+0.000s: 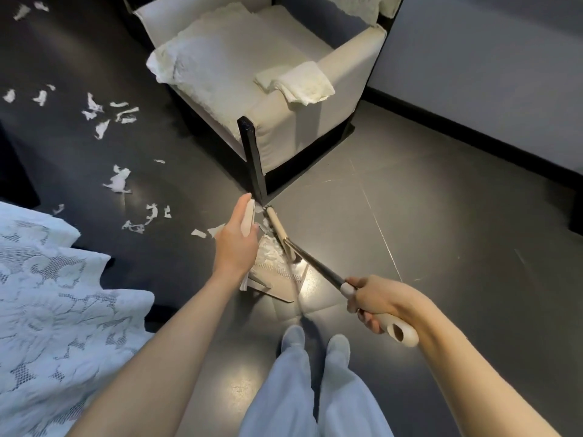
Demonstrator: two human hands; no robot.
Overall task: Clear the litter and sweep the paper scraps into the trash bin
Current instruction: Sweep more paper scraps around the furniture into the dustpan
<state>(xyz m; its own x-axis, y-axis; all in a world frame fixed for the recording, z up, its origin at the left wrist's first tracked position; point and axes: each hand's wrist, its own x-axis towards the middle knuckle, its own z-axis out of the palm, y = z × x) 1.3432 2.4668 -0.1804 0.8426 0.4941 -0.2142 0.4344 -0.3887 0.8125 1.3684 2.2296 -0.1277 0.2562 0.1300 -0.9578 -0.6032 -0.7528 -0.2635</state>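
Head view: left hand (236,244) grips the dustpan (284,288) by its handle, right hand (375,298) clamps the broom (275,220), both at twelve o'clock, with paper scraps (120,179) strewn toward ten o'clock.

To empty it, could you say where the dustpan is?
Head view, centre: the dustpan is by the armchair's leg, its handle in the left hand.

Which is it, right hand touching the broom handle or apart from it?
Touching. The head view shows the right hand curled round the broom handle at its white grip end; the left hand holds the dustpan handle.
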